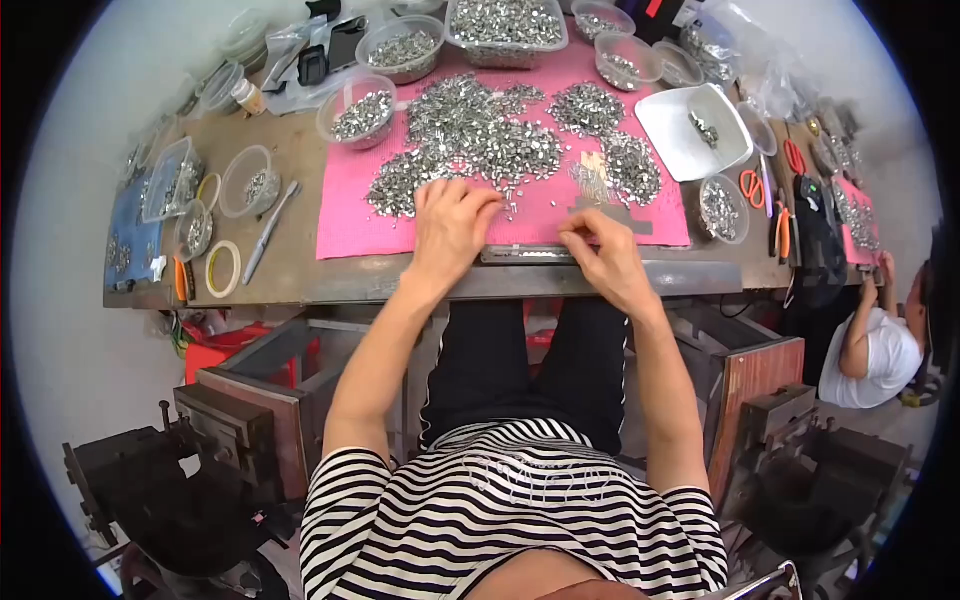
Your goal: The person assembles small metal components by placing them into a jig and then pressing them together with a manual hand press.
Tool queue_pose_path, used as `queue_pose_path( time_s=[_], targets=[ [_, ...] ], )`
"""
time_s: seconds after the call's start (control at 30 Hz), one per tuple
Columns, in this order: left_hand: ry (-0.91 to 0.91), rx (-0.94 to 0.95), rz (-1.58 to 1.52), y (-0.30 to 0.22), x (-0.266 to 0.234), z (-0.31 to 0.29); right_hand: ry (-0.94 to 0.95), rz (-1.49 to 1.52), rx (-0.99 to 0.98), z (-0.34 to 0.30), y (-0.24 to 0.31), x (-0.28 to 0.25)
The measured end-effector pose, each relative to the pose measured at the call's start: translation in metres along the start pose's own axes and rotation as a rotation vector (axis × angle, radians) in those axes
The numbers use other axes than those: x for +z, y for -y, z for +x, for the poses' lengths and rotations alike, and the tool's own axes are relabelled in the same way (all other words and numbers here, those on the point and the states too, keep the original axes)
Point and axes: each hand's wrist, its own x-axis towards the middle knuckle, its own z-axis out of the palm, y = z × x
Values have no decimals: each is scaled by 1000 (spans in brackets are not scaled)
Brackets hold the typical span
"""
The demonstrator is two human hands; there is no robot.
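A pink mat (350, 215) lies on the bench, heaped with small shiny metal pieces (505, 148). At the near edge of that heap is my left hand (447, 228), its thumb and fingertips drawn together; whatever they pinch is too small to name. A narrow metal strip (525, 254) with a row of small marks or slots lies along the mat's front edge. By its right end my right hand (608, 258) has thumb and forefinger pinched, and I cannot make out what is between them. Beyond it lie thin metal pins (590, 183) and a flat grey plate (630, 217).
Clear tubs of metal pieces (507, 48) line the back. A white tray (650, 125) stands right, near red-handled scissors (752, 188) and orange-handled pliers (783, 235). Tape rolls (222, 270) and a grey-blue tool (270, 235) lie left. Another person (875, 350) sits far right.
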Motion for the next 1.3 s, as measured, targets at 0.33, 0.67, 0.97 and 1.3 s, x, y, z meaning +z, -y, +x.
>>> queue_pose_path(
  time_s=[0.33, 0.67, 0.97, 1.3],
  targets=[
    [2, -16, 1, 3, 0, 5, -243, 66, -146, -25, -3, 26],
    [-33, -80, -162, 1, -4, 3, -344, -41, -254, -26, -10, 33],
    [-45, -319, -472, -3, -7, 1, -316, -290, -434, -21, -6, 23],
    [-91, -453, -779, 6, -10, -5, -220, -471, -379, 49, -5, 51]
  ],
)
